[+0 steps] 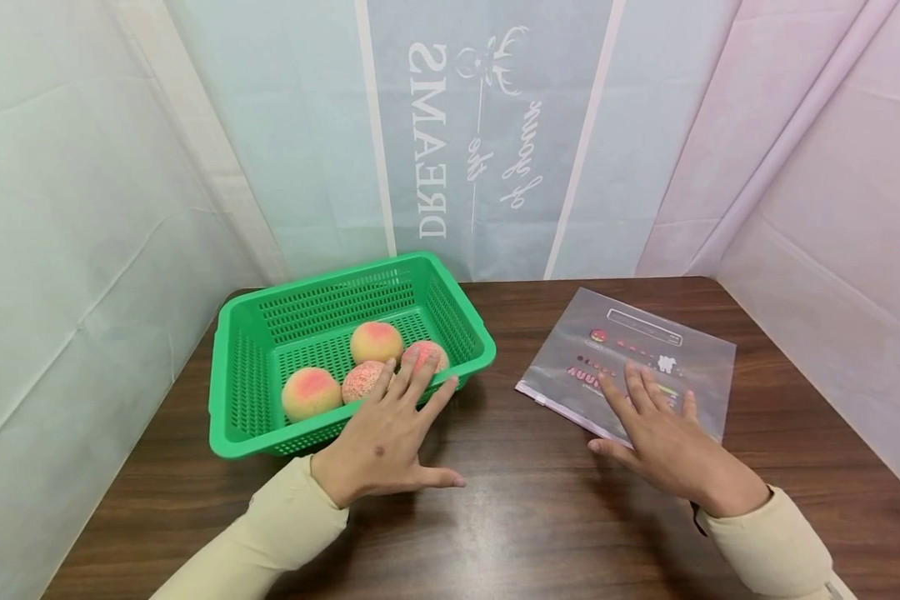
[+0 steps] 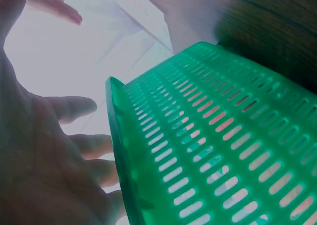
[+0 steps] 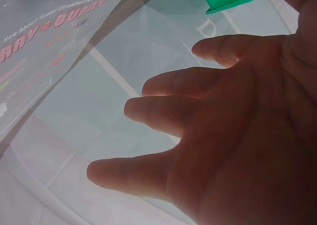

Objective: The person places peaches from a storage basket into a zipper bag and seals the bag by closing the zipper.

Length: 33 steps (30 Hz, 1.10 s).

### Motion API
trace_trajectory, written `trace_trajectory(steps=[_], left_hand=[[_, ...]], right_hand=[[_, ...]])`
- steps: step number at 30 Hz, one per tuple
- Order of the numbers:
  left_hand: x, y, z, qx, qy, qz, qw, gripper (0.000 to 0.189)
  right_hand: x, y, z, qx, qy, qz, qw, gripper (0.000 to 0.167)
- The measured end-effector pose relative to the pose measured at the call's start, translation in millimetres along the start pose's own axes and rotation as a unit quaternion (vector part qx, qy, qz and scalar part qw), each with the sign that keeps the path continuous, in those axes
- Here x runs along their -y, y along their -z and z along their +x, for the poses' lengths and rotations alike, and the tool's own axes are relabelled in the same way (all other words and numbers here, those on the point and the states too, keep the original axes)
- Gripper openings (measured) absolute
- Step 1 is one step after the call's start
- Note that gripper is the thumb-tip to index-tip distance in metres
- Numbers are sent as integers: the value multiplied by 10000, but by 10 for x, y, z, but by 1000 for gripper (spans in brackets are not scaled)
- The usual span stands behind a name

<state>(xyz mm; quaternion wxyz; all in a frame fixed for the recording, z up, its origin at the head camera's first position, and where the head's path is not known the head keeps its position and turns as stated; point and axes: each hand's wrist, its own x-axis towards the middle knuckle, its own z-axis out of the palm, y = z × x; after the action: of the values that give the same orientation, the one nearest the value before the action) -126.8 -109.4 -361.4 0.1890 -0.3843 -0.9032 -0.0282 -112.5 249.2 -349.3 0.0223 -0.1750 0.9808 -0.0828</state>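
Note:
A green slotted plastic basket (image 1: pixel 251 442) stands at the left of the table with several peaches (image 1: pixel 311 393) in it, some plain yellow-pink and some speckled. My left hand (image 1: pixel 386 442) is spread over the basket's front rim, its fingers overlapping the nearest peaches in the head view. From the left wrist, the basket wall (image 2: pixel 198 136) fills the right side and the fingers (image 2: pixel 94 145) reach up to its rim. To the right lies a flat, clear zip bag (image 1: pixel 570 333) with pink print. Above its near edge hovers my right hand (image 1: pixel 667 446), fingers spread, holding nothing.
The dark wooden table (image 1: pixel 510 533) runs back to a hanging cloth (image 1: pixel 487 167) with mirrored lettering. Pale sheets (image 1: pixel 67 250) close in the left and right sides. The bag's slider strip (image 1: pixel 562 410) faces the front.

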Motion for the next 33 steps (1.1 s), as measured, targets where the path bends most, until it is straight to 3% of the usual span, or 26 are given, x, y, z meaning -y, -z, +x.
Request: trace_trajectory(steps=[11, 33], left_hand=[[-57, -59, 61, 289, -274, -347, 9986, 103], [-265, -168, 227, 508, -908, -323, 9941, 97]], right_hand=[[-9, -41, 6, 8, 11, -78, 10000, 79], [-78, -79, -67, 69, -143, -209, 9997, 76]])
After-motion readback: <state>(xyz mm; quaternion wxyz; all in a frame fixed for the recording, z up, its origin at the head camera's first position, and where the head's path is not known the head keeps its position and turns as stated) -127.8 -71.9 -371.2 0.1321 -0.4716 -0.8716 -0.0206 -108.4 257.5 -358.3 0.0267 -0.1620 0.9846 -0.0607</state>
